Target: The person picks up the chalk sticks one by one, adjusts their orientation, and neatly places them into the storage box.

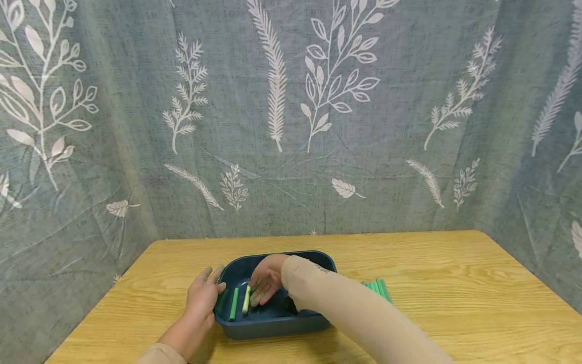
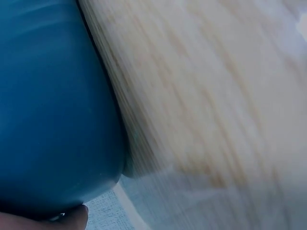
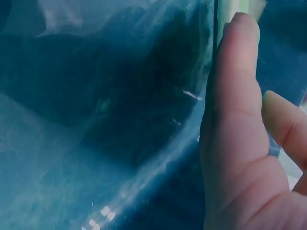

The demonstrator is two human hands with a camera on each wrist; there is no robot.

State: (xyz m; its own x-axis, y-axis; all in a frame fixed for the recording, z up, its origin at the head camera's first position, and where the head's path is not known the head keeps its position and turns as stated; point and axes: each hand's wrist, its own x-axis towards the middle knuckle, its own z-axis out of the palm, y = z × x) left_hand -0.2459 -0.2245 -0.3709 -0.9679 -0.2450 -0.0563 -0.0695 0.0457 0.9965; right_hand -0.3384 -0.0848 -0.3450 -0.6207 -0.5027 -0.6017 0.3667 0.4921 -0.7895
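Observation:
A dark blue plastic bin sits on the table. My left hand rests against its left side, fingers fairly straight along the outer wall and thumb at the rim. In the left wrist view a fingertip touches the blue wall. Inside the bin, my right hand reaches down with straight fingers. Its fingertips touch or nearly touch a yellow-green chalk stick; in the right wrist view a finger lies over a pale green stick's end. A green chalk stick lies left of it.
Several green sticks lie side by side on the wooden table, right of the bin and partly behind the right sleeve. A grey-green curtain with white leaf prints hangs around the table's back and sides.

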